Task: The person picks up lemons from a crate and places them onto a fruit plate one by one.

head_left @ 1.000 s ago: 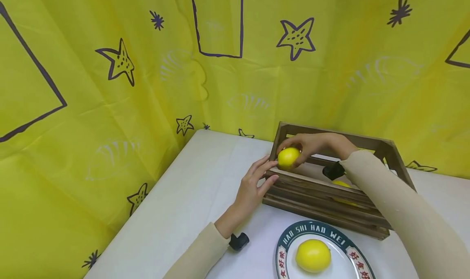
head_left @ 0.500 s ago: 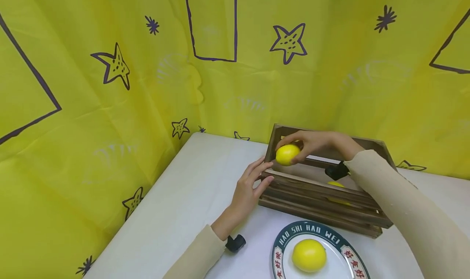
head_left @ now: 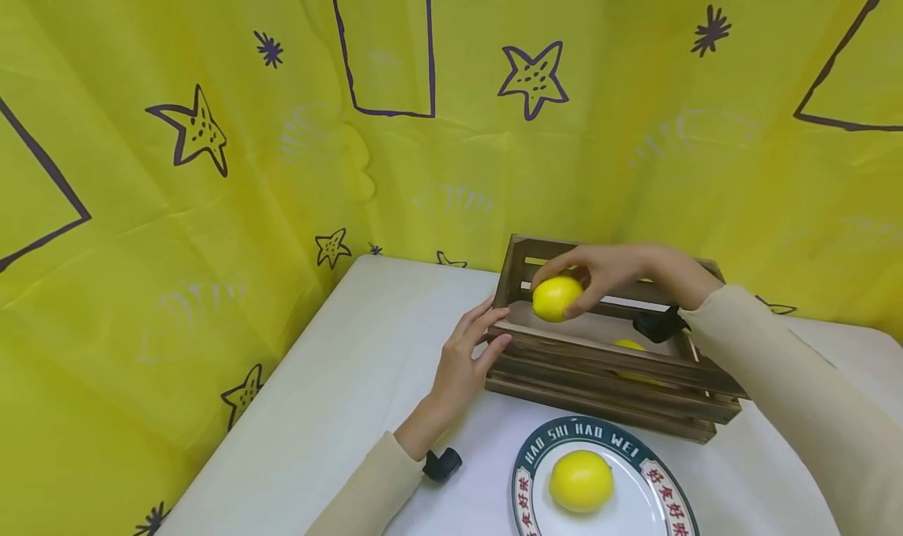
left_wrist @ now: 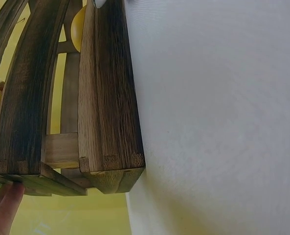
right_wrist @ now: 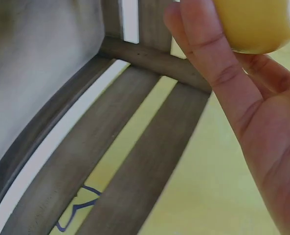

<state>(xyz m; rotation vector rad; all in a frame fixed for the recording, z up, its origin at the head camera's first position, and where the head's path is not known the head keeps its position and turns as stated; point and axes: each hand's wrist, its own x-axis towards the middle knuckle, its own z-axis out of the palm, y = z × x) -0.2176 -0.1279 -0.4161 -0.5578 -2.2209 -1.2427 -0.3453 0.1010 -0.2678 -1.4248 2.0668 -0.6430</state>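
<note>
My right hand (head_left: 600,273) grips a yellow lemon (head_left: 556,298) over the left part of a brown slatted wooden crate (head_left: 607,360). The right wrist view shows the same lemon (right_wrist: 262,24) between the fingers and thumb, above the crate's inside. My left hand (head_left: 462,360) rests its fingers on the crate's left end, near the front corner. In the left wrist view the fingertips (left_wrist: 15,191) touch the end of a slat. Another lemon (head_left: 630,345) lies inside the crate, partly hidden by the front slats.
A white plate with a green lettered rim (head_left: 546,434) stands in front of the crate, bearing a lemon (head_left: 582,481). A yellow patterned curtain (head_left: 451,152) hangs behind and left of the white table (head_left: 339,348).
My right hand has lifted the lemon from the crate's left front corner, up and slightly right. The left hand stays at the crate's end. The whole view has shifted a little.
</note>
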